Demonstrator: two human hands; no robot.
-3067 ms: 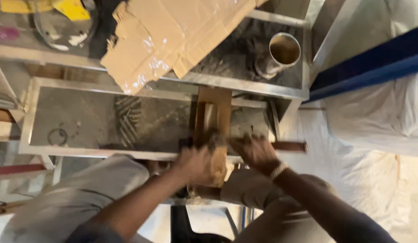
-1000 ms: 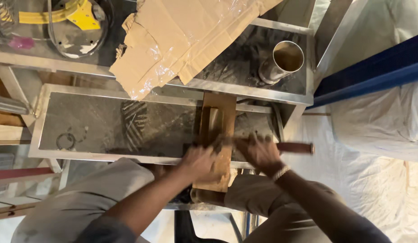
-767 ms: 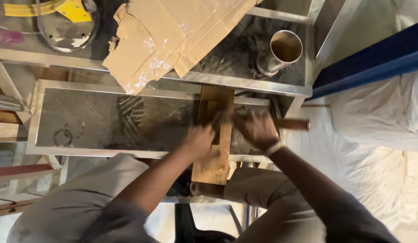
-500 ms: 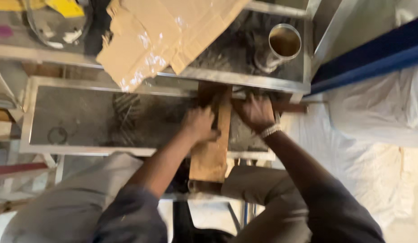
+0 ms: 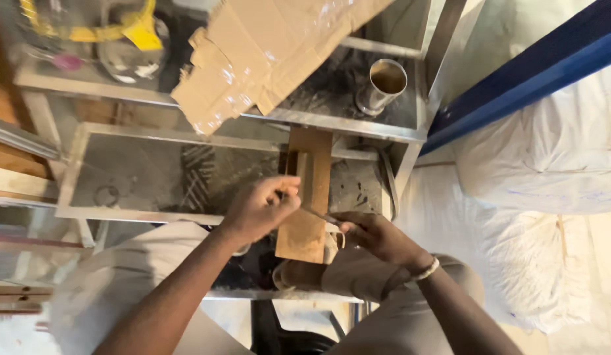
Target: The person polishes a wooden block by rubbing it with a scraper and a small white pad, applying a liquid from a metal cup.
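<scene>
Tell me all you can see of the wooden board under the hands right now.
The wooden board is a narrow, flat, tan-brown plank, worn and dusty. It lies lengthwise away from the person, its far end on the metal tray frame, its near end jutting over the lap. The left hand grips its left edge; the right hand is at its near right corner, with a thin tool between them.
</scene>
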